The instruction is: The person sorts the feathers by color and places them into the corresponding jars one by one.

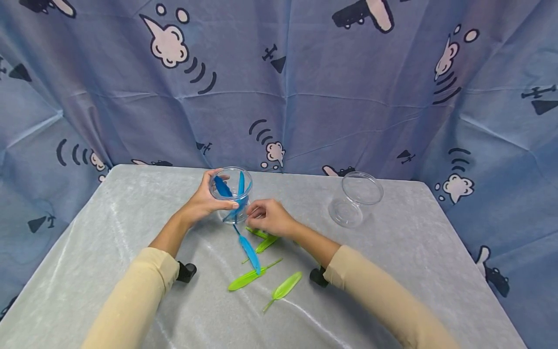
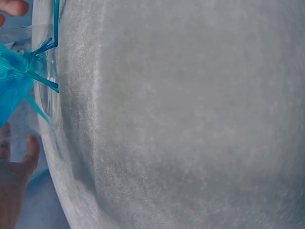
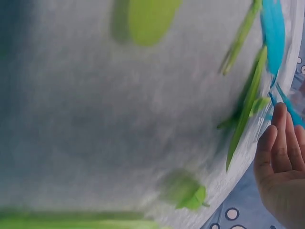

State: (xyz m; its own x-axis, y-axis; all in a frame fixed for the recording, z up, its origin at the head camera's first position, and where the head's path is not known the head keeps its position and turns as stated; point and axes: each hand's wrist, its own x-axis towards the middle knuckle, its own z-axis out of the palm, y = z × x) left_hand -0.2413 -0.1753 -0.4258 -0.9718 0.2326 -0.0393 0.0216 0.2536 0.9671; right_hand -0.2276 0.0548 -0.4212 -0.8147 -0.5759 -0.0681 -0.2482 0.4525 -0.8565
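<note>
The left hand (image 1: 208, 198) grips a transparent cup (image 1: 235, 168) from the side, thumb across the near wall and fingers around the back, near the far edge of the table (image 1: 109, 218). Several blue feathers (image 1: 223, 187) stand in this cup, their thin quills pointing down in the left wrist view. Just beside it, the right hand (image 1: 271, 218) has its fingers loosely bent around nothing visible; whether its fingertips touch the cup cannot be told. A loose blue feather (image 1: 250, 254) lies on the table in front of the cup, quill toward its base and the other end crossing a long green feather (image 1: 245, 280). Another green feather (image 1: 286, 286) lies nearer the person, and more green feathers (image 1: 266, 243) overlap below the right hand, partly hidden by it. Well apart on the right, a second transparent cup (image 1: 354, 199) stands upright. Both forearms wear beige sleeves (image 1: 139, 276) with black wrist devices (image 1: 186, 272), and a patterned blue curtain (image 1: 244, 63) hangs behind the table.
</note>
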